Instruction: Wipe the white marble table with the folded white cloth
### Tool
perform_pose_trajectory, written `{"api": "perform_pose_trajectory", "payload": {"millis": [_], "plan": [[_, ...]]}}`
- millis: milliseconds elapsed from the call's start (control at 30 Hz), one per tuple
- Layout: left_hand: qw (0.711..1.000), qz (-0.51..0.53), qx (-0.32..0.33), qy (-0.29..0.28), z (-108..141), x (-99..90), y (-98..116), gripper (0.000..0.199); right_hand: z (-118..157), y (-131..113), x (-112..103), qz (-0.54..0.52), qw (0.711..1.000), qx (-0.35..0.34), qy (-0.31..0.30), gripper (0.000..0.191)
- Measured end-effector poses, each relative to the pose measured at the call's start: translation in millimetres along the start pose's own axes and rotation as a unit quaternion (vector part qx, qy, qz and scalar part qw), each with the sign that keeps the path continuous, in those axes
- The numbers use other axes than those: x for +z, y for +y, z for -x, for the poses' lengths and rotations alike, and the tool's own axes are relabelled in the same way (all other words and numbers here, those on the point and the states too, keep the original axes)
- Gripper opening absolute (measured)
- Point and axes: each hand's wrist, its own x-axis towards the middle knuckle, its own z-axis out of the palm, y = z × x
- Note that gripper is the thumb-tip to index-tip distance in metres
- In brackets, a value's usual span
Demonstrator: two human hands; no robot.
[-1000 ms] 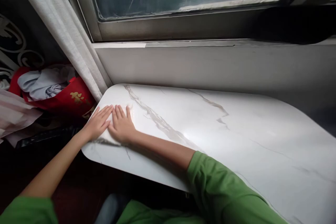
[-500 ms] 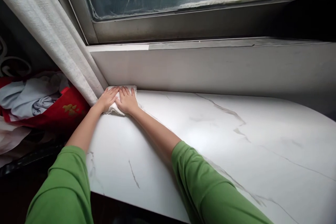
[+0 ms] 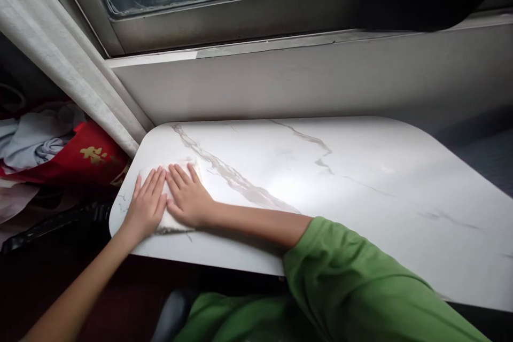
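right, we're over at the left end of the white, grey-veined worktop (image 3: 360,208), and both hands are down on the cloth (image 3: 175,221)! the left hand (image 3: 146,206) lies flat, palm down, fingers stretched and close together, pressing rather than gripping. alongside, the right hand (image 3: 191,200) does the same, its fingers spread a touch wider, the thumbs just about meeting. the cloth is spread out under the two of them, its near edge showing below the right palm, lying inside the rounded left corner and well short of the far edge by the wall (image 3: 256,91).

so how far along is it? the work looks very much under way, i'd judge: cloth laid out, both palms on it, nothing set aside as finished. it covers only a small patch of this end, while the long run to the right has no hand on it. has that stretch had its turn with the cloth? can't tell; the shine could be plain window light, and no clear wet trail marks off one part from another. i can't make out any obvious dirt either, so what's left is an open question, and the cloth's underside is hidden.
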Motion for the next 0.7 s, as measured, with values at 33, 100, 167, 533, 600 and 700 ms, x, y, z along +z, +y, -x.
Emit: {"api": "perform_pose_trajectory", "payload": {"millis": [33,100,167,533,600,700], "plan": [[1.000,-0.002,0.002,0.009,12.9,-1.9,15.7,0.056,17.6,-5.8,-3.6,-0.006,1.000,-0.007,-0.003,0.066],[1.000,-0.004,0.010,0.019,28.9,-4.1,43.9,0.057,47.7,-11.6,-10.8,-0.014,1.000,-0.016,-0.010,0.066],[1.000,-0.004,0.020,0.017,29.2,-3.8,63.6,0.057,66.4,-8.1,-17.1,-0.016,1.000,-0.019,-0.017,0.066],[0.998,0.009,0.042,-0.048,-200.3,33.8,32.7,0.047,-34.9,152.0,-40.8,0.060,0.985,0.159,0.020,0.065],[0.998,0.009,0.050,-0.036,-230.7,40.0,32.6,0.045,-46.5,175.9,-45.3,0.065,0.980,0.183,0.035,0.063],[0.998,0.009,0.051,-0.027,-246.1,44.4,35.6,0.043,-50.0,190.7,-48.3,0.066,0.979,0.186,0.047,0.061]]}}
